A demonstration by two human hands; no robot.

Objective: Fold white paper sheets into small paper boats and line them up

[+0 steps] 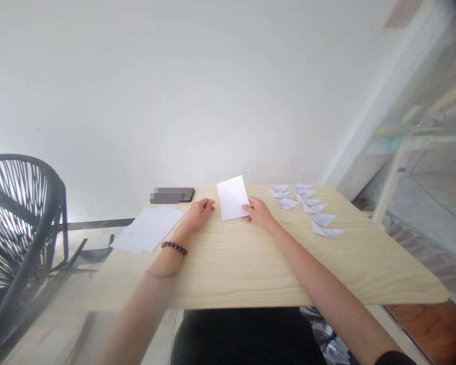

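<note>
A white rectangular piece of paper (232, 197) is pinched at its lower right edge by my right hand (257, 210), thumb on the front and fingers behind. The paper is tilted up toward me over the middle of the table. To its left, my left hand (200, 212) rests by the tabletop with fingers curled in and nothing visible in them; it is apart from the paper. White sheets of paper (150, 228) lie left of that hand. Several folded paper boats (310, 204) are grouped at the right, beyond my right hand.
The light wooden table (231, 274) stands against a white wall (197, 91). A dark phone (188, 195), partly pixelated, lies at its back left. A black woven chair (26, 228) is on the left. A pale metal frame (393, 177) stands at the right.
</note>
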